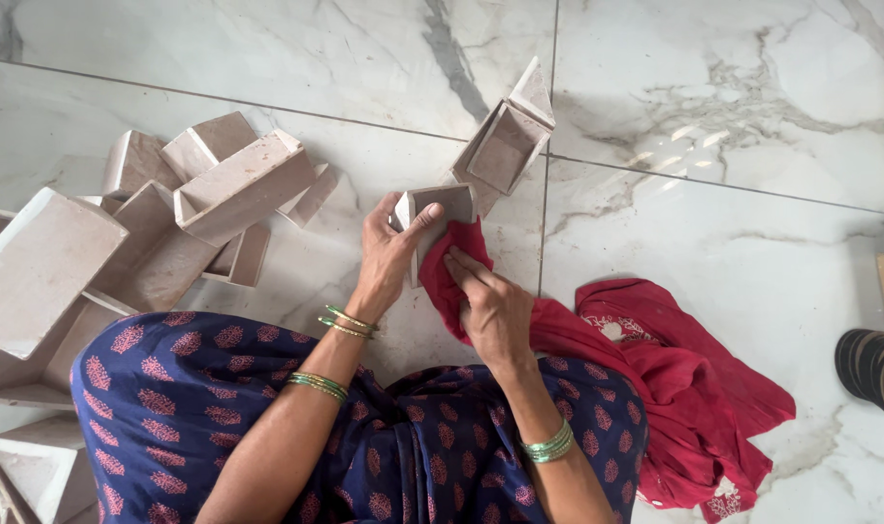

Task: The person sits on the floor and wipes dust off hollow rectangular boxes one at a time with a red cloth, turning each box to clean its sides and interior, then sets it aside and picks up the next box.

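a home floor, it seems: glossy marble-look tiles (713, 87), a sandal (873, 364) lying at the edge.

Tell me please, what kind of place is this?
Probably an indoor room, perhaps a home or small workshop. The floor is glossy white marble-look tile. Pale rectangular box-shaped trays lie piled on it, and the left hand holds one while the right hand presses a red cloth to it.
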{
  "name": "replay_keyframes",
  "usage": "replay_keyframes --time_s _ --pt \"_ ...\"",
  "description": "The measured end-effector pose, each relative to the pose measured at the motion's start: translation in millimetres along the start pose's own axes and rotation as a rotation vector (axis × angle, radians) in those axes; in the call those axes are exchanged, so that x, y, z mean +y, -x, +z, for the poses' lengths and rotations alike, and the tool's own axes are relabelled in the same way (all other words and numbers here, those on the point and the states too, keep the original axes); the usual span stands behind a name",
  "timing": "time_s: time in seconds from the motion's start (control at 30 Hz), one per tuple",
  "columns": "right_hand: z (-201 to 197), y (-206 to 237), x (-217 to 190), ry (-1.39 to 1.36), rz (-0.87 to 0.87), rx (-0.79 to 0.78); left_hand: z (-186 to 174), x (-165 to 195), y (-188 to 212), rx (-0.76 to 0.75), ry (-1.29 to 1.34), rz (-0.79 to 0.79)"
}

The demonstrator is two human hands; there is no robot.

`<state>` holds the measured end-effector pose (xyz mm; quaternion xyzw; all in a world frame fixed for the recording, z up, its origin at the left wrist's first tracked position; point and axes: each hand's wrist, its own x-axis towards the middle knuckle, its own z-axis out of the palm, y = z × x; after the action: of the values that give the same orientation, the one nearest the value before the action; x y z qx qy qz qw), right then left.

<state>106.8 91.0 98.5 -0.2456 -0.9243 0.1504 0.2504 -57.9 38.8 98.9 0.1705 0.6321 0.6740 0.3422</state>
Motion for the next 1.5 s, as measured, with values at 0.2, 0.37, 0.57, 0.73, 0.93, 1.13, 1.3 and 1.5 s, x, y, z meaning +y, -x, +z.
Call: replay_keyframes --time_s 0.2,0.37,0.57,0.73,0.93,1.13,1.3,1.5 --pt "-9 -2 -11 -0.135 -0.040 0.236 -10 -1 -4 -0.332 0.330 -0.046" --pt "-19 -6 -15 -0.384 0.154 0.151 -1 -13 4 -0.402 0.520 -0.148" --pt "-15 0 -12 -0.618 0.226 0.087 3 -17 12 -0.442 0.679 -0.079" --pt "-15 -2 3 -0.875 0.608 -0.061 10 -9 13 -0.281 0.553 -0.119" --pt "-33 -7 26 -0.209 0.253 0.367 18 -5 16 -0.241 0.128 -0.027" --pt "9 -9 0 -0.049 0.475 -0.408 21 -15 30 -0.285 -0.126 0.176" --pt "-7 -8 -1 -0.276 0.057 -0.149 19 -13 24 -0.273 0.100 0.085" --pt "-47 -12 7 -0.482 0.067 -0.204 14 -11 14 -0.300 0.221 0.096"
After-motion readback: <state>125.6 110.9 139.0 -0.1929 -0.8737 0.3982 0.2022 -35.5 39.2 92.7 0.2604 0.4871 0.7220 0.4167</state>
